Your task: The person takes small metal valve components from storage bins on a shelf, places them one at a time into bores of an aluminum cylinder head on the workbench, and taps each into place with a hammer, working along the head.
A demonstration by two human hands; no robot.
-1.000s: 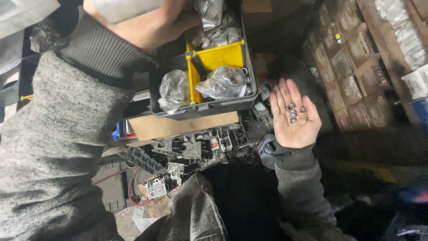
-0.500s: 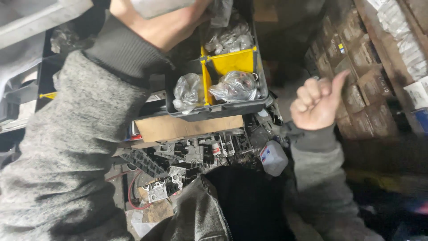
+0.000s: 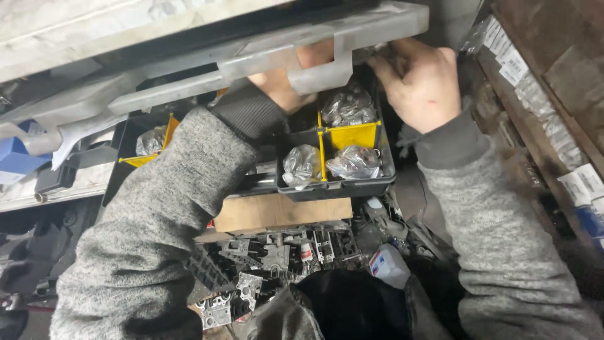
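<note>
Fingers (image 3: pixel 384 63) of right hand (image 3: pixel 418 85) curled under grey organizer lid (image 3: pixel 352 25), contents unseen, left hand (image 3: pixel 283 82) partly hidden behind lid latch, grip unclear, bagged hardware (image 3: pixel 353 162) in yellow-divided compartments below, btwn both sleeves.

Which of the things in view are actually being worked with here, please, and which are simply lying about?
In hand:
- left hand under the grey lid
- right hand at the lid's edge
- organiser box with yellow dividers
- clear bags of small parts

Lying about:
- cardboard piece
- metal parts pile
- small white bottle
- shelf boxes
</note>
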